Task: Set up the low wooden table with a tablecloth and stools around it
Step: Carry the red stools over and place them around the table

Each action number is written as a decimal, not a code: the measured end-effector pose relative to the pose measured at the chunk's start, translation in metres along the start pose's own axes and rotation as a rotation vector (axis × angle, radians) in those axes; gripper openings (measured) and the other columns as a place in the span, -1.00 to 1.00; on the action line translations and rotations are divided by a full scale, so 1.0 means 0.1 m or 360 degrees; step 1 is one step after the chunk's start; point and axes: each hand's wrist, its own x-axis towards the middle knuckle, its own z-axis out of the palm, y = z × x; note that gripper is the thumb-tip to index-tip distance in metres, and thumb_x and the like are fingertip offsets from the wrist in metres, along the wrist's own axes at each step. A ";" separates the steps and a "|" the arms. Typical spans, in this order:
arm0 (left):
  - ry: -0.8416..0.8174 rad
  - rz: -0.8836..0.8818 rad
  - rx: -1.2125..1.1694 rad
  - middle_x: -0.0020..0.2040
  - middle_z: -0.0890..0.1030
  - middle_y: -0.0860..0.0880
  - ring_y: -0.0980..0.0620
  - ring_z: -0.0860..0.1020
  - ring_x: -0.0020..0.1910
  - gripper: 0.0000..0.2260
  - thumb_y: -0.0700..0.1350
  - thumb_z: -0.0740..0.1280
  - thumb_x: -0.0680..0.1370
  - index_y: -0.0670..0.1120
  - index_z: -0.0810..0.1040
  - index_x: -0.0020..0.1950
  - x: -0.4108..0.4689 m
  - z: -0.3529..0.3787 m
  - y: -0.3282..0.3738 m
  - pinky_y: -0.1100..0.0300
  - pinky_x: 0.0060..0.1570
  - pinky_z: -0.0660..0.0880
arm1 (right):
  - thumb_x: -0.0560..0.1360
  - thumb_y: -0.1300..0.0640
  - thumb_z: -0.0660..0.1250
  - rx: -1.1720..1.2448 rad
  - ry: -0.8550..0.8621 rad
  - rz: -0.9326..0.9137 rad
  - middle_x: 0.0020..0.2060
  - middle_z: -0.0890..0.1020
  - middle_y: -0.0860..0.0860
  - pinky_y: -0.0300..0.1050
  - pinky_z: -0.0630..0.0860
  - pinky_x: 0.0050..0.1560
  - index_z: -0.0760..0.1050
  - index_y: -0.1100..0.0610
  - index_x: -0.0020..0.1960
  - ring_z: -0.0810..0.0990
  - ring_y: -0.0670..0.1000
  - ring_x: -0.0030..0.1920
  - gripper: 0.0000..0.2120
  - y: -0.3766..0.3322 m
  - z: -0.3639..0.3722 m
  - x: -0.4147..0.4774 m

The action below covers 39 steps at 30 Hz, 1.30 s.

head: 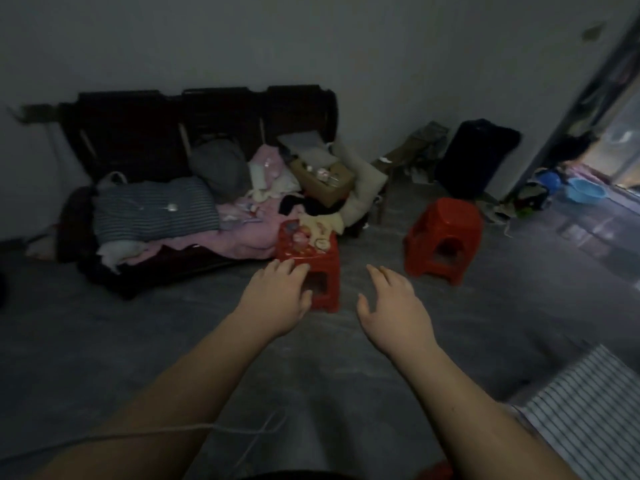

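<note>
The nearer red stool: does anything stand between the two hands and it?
Nothing visible stands between the left hand, the right hand and the nearer red stool. A pale yellow cloth lies on its top.

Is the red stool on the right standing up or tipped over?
Upright: the right red stool has its seat on top and legs on the floor.

The grey floor [104,341] before me carries two red plastic stools: the near stool [329,266] just beside a dark wooden sofa [194,126] heaped with clothes, the far stool [446,223] well apart to its right. A black bag [476,157] stands against the wall, and blue basins [585,192] sit further right.
</note>
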 end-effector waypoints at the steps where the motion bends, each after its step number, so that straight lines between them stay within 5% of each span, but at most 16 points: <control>1: 0.0005 -0.0014 0.0024 0.45 0.40 -0.10 -0.13 0.35 0.42 -0.48 0.13 0.20 0.56 0.00 0.31 0.50 0.03 -0.04 -0.26 -0.02 0.37 0.33 | 0.55 -0.10 0.21 0.0017 -0.0010 -0.0022 0.47 0.36 0.03 0.03 0.35 0.40 0.24 0.04 0.54 0.24 0.05 0.49 -0.41 -0.23 0.10 0.14; 6: 0.0053 -0.0097 0.0022 0.39 0.43 -0.08 -0.11 0.39 0.36 -0.49 0.12 0.20 0.55 -0.02 0.33 0.47 0.28 -0.22 -1.25 -0.02 0.30 0.39 | 0.55 -0.06 0.24 0.0095 -0.0070 -0.0065 0.46 0.37 0.03 0.05 0.34 0.41 0.27 0.05 0.53 0.27 0.06 0.47 -0.43 -0.99 0.45 0.75; 12: -0.0010 -0.0100 -0.0091 0.37 0.45 -0.07 -0.09 0.41 0.32 -0.51 0.08 0.23 0.56 -0.03 0.33 0.47 0.77 -0.16 -1.77 -0.02 0.29 0.40 | 0.56 -0.06 0.23 0.0059 -0.0094 -0.0027 0.44 0.40 0.03 0.08 0.40 0.35 0.28 0.05 0.51 0.30 0.06 0.45 -0.45 -1.10 0.69 1.24; 22: -0.0108 -0.0174 -0.0266 0.38 0.44 -0.08 -0.09 0.44 0.30 -0.53 0.09 0.25 0.57 0.00 0.32 0.46 2.10 0.37 -2.00 -0.03 0.24 0.46 | 0.56 -0.05 0.23 0.0106 -0.0168 0.0016 0.41 0.41 0.02 0.06 0.42 0.32 0.28 0.05 0.51 0.32 0.06 0.42 -0.46 -0.58 1.12 2.53; 31: -0.0156 -0.0280 -0.0307 0.41 0.46 -0.19 -0.16 0.40 0.40 -0.56 0.02 0.24 0.62 -0.11 0.37 0.46 4.01 0.93 -1.99 -0.13 0.41 0.29 | 0.57 -0.07 0.21 0.0159 -0.0321 -0.0028 0.39 0.42 0.05 0.12 0.47 0.25 0.27 0.05 0.51 0.40 0.11 0.34 -0.46 0.31 1.62 4.57; 39: -0.0325 -0.0540 -0.0608 0.49 0.32 -0.17 -0.16 0.33 0.43 -0.45 0.01 0.23 0.58 -0.11 0.25 0.54 5.14 2.16 -2.37 -0.10 0.39 0.34 | 0.54 -0.14 0.09 0.0189 -0.0660 0.0155 0.24 0.52 0.07 0.14 0.50 0.18 0.34 0.03 0.41 0.51 0.12 0.21 -0.51 0.98 2.92 5.68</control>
